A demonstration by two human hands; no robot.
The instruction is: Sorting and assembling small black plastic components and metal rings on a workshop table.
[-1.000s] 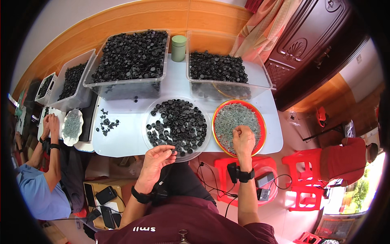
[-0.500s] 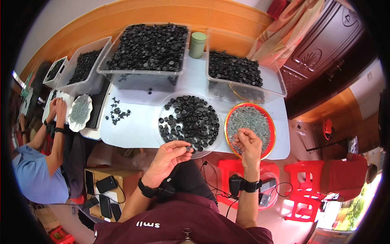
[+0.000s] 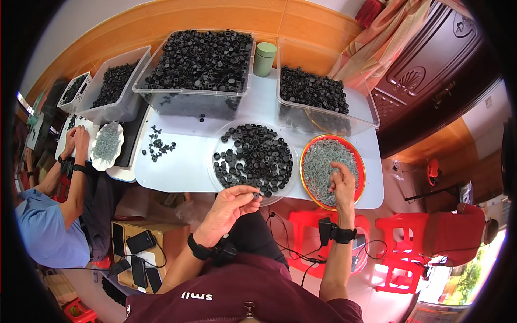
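Note:
My left hand (image 3: 229,212) pinches a small round black plastic cap (image 3: 256,196) between thumb and fingertips, at the near edge of a clear round tray (image 3: 215,180) heaped with similar black caps (image 3: 258,153). Over a red, gold-rimmed tray (image 3: 362,175) hovers my right hand (image 3: 343,185). Its index finger and thumb are apart, and nothing shows between them. Filling the red tray are many thin grey metal pieces (image 3: 323,164) that look like screws, too small to make out singly.
Clear bins of black parts (image 3: 196,64) (image 3: 312,94) stand at the back, with a green canister (image 3: 264,59) between them. Loose black parts (image 3: 159,148) lie on the left of the white table (image 3: 175,180). A person in blue (image 3: 56,226) works at far left. Red stools (image 3: 401,231) stand at right.
My right hand has moved slightly up and right over the red tray, and its finger and thumb have parted. My left hand keeps hold of the black cap, almost unmoved.

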